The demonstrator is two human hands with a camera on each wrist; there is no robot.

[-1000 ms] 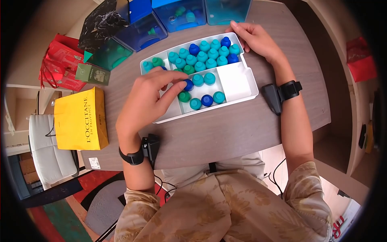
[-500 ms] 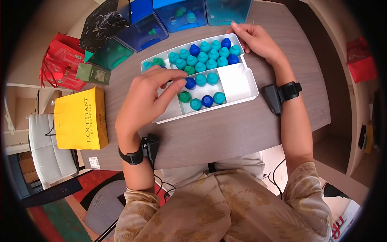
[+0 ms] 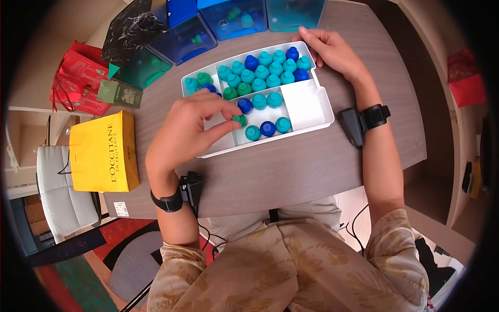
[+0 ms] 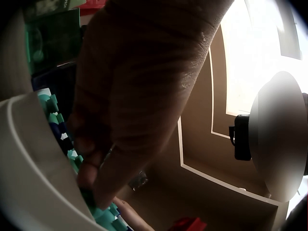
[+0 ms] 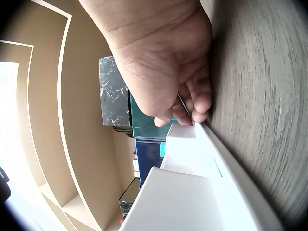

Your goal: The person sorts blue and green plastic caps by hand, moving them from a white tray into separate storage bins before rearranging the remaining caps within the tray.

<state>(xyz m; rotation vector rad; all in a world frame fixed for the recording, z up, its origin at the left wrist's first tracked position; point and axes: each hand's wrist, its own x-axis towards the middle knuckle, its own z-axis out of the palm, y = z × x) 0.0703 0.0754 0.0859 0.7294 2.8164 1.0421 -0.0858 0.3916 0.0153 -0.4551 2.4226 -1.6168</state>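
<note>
In the head view, my left hand [image 3: 189, 122] pinches a small green bottle-shaped piece [image 3: 239, 120] between thumb and forefinger, over the near middle compartment of a white divided tray [image 3: 306, 106]. Just beyond those fingertips stands a blue bottle-shaped piece [image 3: 245, 106], with teal pieces [image 3: 274, 99] to its right. Nearer the front edge are two more teal pieces and a blue one [image 3: 267, 128]. My right hand [image 3: 332, 52] rests at the tray's far right corner, fingers loosely bent; in the right wrist view its fingertips [image 5: 202, 102] lie right by the tray wall.
The far long compartment holds many upright teal pieces [image 3: 259, 85] with some blue and green. Behind the tray stand translucent blue bins [image 3: 232, 21] and a green one [image 3: 140, 70]. A yellow paper bag [image 3: 104, 153] and red bags [image 3: 80, 78] are at the left.
My left hand has let go of the blue piece, which now stands slightly further back beside the teal ones. The fingers have come nearer and taken the green piece. My right hand has stayed put.
</note>
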